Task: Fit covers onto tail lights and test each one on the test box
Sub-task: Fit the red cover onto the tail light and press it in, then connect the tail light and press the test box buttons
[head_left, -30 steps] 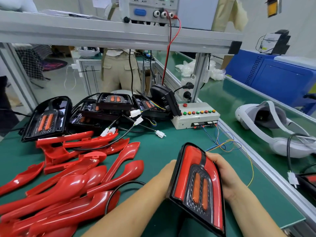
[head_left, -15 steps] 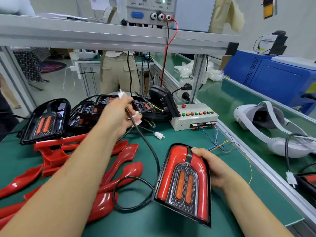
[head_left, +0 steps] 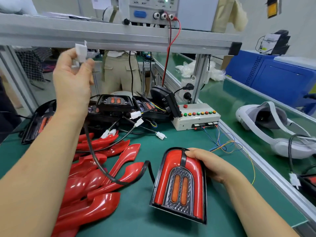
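Your left hand (head_left: 73,77) is raised above the far left of the desk (head_left: 171,141). Its grip pinches the white connector (head_left: 81,52) between thumb and fingertips, and the black cable (head_left: 102,170) trails down from it in a loop to the left side of the tail light (head_left: 181,183). Your right hand (head_left: 212,166) has its grip wrapped round the tail light's upper right edge, with one digit on the red face beside the black centre strip. The tail light sits near the front of the desk, just right of the pile of red covers (head_left: 95,178), with its own red cover already on and its face tilted up towards you. I cannot tell whether its lower edge touches the desk. Its long axis runs from you towards the test box (head_left: 196,117), rounded end far, square end near. The step in hand looks like plugging in for the test. Carry the connector across to the sockets (head_left: 205,124) on the box's front face, turn it so the keying matches before you push, and hold the plug body, not the wires. Hold the tail light steady and facing you so you can read every segment, and lift the cable's slack over the covers so it doesn't drag them.
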